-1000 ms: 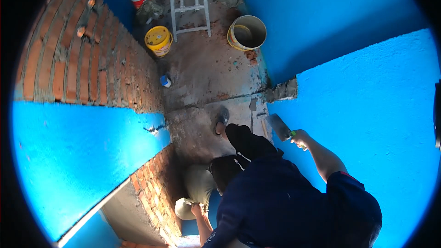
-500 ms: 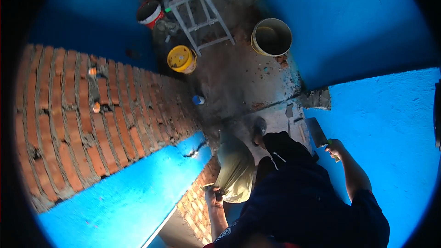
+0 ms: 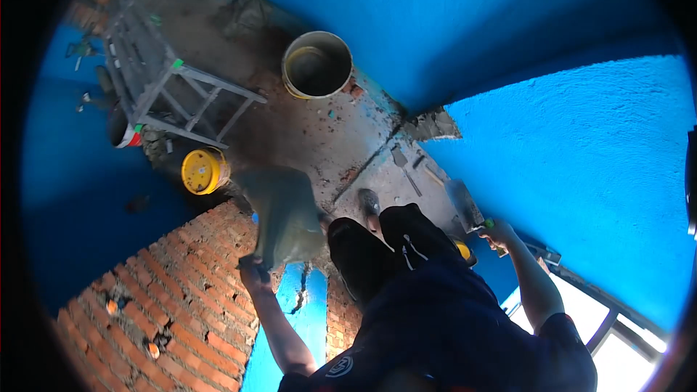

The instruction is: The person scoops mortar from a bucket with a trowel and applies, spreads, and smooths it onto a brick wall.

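In my left hand point(image 3: 255, 273) is the gathered top of a dull green sack point(image 3: 283, 210). The sack hangs down in front of the brick wall, blurred by motion, and what is inside it cannot be made out. My right hand point(image 3: 498, 235) grips the handle of a trowel point(image 3: 463, 204) with a flat, roughly rectangular grey blade. Its blade is held out ahead of my hand, near the blue wall on the right. On the floor beyond my shoes lies another flat-bladed trowel point(image 3: 401, 160), and a hammer-like tool point(image 3: 431, 170) is beside it.
A large bucket point(image 3: 317, 65) stands by the far blue wall. To its left are a grey step stand point(image 3: 190, 101) and a yellow lidded bucket point(image 3: 205, 170). Exposed brickwork point(image 3: 174, 297) rises at lower left. A bright window point(image 3: 617, 341) lies at lower right.
My view has swung to the right, shifting the buckets and step stand leftward. The sack has been swung forward and left with my left hand. The trowel stays in my right hand.
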`<state>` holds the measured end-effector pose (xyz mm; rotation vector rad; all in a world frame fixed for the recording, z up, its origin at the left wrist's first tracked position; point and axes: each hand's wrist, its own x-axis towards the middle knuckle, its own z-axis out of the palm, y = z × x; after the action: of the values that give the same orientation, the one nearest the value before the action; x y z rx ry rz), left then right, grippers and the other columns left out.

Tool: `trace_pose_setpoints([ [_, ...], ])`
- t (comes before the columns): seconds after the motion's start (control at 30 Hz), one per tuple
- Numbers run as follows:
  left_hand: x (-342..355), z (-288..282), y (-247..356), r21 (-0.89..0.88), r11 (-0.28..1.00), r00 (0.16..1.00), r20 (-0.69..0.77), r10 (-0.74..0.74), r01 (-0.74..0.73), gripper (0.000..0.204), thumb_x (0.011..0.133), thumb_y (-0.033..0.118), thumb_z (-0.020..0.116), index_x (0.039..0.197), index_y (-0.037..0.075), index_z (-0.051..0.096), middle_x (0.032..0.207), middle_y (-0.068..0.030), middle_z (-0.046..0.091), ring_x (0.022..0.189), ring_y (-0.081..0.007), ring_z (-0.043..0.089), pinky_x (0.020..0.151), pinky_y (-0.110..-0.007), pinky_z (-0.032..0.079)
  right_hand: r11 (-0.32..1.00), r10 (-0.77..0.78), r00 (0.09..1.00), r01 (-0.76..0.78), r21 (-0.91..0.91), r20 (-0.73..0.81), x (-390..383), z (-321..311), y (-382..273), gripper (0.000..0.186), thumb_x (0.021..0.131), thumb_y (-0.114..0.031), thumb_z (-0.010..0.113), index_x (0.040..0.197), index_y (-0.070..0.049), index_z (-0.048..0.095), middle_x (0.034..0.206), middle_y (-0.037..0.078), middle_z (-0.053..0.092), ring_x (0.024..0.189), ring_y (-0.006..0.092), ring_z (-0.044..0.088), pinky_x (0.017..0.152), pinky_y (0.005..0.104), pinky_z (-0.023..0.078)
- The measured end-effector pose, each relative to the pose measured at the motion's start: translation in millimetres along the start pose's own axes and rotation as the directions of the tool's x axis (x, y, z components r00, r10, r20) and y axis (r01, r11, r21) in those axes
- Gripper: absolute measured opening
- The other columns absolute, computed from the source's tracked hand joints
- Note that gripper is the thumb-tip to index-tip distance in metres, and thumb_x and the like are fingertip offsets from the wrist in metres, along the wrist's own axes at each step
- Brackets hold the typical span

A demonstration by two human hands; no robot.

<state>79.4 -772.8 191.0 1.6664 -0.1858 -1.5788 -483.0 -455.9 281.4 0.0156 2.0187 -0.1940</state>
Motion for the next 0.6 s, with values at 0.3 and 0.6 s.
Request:
trace_pose_setpoints([
  [0.3,347,14,-31,0.482,0.821,0.941,0.02,0.339,-0.306,0.049,0.08,0.012,0.072,0.124,-0.001,0.056,0.119,-0.0137,0.062,0.104,-0.0239,0.06,0.091,-0.039,0.05,0.858,0.373,0.928,-0.338,0.387,-0.016,-5,98,13,0.043,0.091,-0.046,0.066,0.081,-0.004,0.059,0.062,0.007,0.055,0.049,0.0172,0.054,0.045,0.0333,0.044],
  [0.6,328,145,-32,0.845,0.058,0.746,0.435,0.505,-0.532,0.056,0.092,0.038,0.066,0.127,-0.004,0.053,0.123,-0.0235,0.058,0.116,-0.0374,0.055,0.099,-0.044,0.043,0.936,-0.144,0.947,0.037,-0.35,-0.286,98,199,-65,0.038,0.09,-0.035,0.065,0.105,-0.001,0.059,0.095,0.016,0.071,0.09,0.0378,0.067,0.077,0.0433,0.052],
])
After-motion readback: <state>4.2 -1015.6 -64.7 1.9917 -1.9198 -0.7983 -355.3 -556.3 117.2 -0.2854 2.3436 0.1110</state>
